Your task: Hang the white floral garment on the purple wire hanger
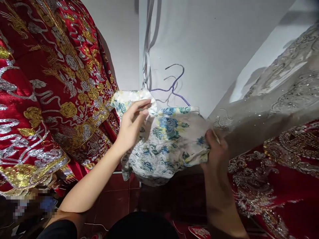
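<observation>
A cream garment (164, 139) printed with blue and green flowers hangs on a thin purple wire hanger (174, 84) against a white wall. My left hand (132, 124) reaches up and pinches the garment near its collar at the upper left, fingers closed on the cloth. Lower on the right, my right hand (215, 149) grips the garment's right edge, thumb on top. The cloth is bunched between both hands, and its lower part hangs down in folds.
A red dress with gold and silver embroidery (50, 89) hangs close on the left. A pale beaded sheer gown (279, 99) and red beaded fabric (281, 186) crowd the right. White cords (147, 43) run down the wall. Dark red floor tiles (117, 199) lie below.
</observation>
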`<state>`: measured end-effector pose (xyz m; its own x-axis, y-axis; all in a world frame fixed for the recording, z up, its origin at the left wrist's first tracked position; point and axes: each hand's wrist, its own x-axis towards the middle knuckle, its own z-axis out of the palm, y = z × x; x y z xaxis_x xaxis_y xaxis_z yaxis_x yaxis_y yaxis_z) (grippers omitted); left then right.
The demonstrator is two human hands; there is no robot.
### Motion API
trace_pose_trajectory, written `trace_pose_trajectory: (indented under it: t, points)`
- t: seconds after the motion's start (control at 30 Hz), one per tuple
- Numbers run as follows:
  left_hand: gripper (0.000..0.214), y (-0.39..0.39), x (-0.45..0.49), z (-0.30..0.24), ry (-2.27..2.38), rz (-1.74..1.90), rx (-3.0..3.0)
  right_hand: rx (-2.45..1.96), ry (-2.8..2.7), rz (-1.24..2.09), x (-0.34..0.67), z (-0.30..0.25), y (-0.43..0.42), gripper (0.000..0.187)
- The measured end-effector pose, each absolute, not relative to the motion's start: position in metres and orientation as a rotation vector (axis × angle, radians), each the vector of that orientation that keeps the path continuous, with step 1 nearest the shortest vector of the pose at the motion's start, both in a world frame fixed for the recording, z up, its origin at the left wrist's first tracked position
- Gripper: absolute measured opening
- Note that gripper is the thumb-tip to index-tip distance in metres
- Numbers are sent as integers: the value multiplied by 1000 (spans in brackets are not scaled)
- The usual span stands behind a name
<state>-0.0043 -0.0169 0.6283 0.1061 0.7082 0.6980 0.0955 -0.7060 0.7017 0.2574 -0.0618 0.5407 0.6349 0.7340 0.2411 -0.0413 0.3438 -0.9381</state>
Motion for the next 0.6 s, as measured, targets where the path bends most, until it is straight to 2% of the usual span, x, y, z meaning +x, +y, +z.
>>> trace_pose_trajectory:
  t: [0.1,0.2,0.3,0.37,0.43,0.47,0.53,0.6]
  points:
    - [27,-21,13,634,640,1467,1531,-1163,-998,615,235,538,-103,48]
    - [17,-32,10,635,550,1260,1145,-959,-1777,988,221,542,-123,53]
    - [17,-53,-17,631,542,1003,889,-707,-2064,1314,221,546,-108,55]
    - [27,-69,-43,629,616,825,903,-779,-1951,1258,224,543,-85,46]
    - [33,-82,-67,630,722,624,1075,-947,-1782,971,225,537,-60,43]
    - [30,-87,-78,632,785,547,1201,-1015,-1730,822,225,534,-49,48]
    - [23,-89,-94,638,929,533,1488,-1082,-1733,679,223,530,-30,56]
    - [32,-82,-104,645,1092,659,1751,-1087,-1813,758,222,529,-17,43]
